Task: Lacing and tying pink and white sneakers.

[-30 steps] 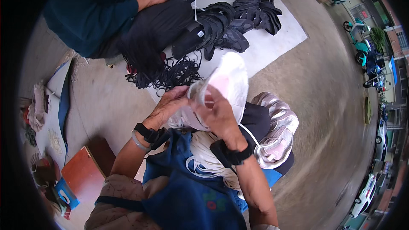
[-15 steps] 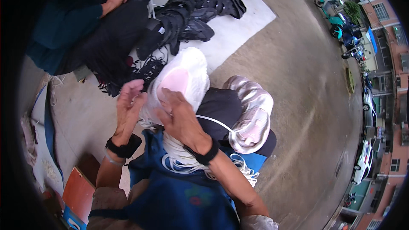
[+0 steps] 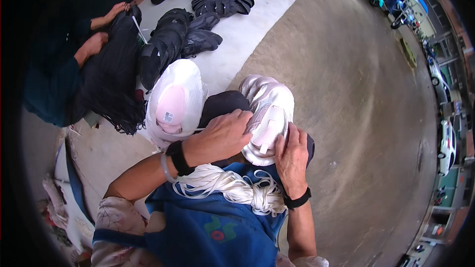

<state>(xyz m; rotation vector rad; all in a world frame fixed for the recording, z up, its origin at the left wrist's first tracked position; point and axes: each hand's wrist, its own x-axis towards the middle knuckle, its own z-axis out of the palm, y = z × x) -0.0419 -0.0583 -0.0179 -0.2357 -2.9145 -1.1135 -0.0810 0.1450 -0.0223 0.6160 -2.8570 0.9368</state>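
Both my hands are at the stack of pale pink and white shoe uppers [image 3: 269, 118] resting over my knees. My left hand [image 3: 225, 133] reaches across, its thumb and fingers closed at the left edge of the top upper; any lace end between them is hidden. My right hand [image 3: 293, 155] grips that upper's right side. Left of them stands another stack of white uppers with pink insides [image 3: 170, 104]. A thin white lace [image 3: 190, 131] runs from there toward my left hand. On my blue apron [image 3: 198, 227] lies a knotted bundle of white laces [image 3: 232, 185].
A dark rounded pad [image 3: 225, 106] sits between the two stacks. At the far left, a co-worker's hands [image 3: 96, 42] handle black laces [image 3: 111, 79]. Black shoe uppers [image 3: 170, 34] lie on a white sheet [image 3: 262, 7]. Parked scooters and cars [image 3: 447, 143] line the right.
Both hands have left the white stack and moved right to the pink and white uppers. My right hand now grips the top one. The view has shifted too.
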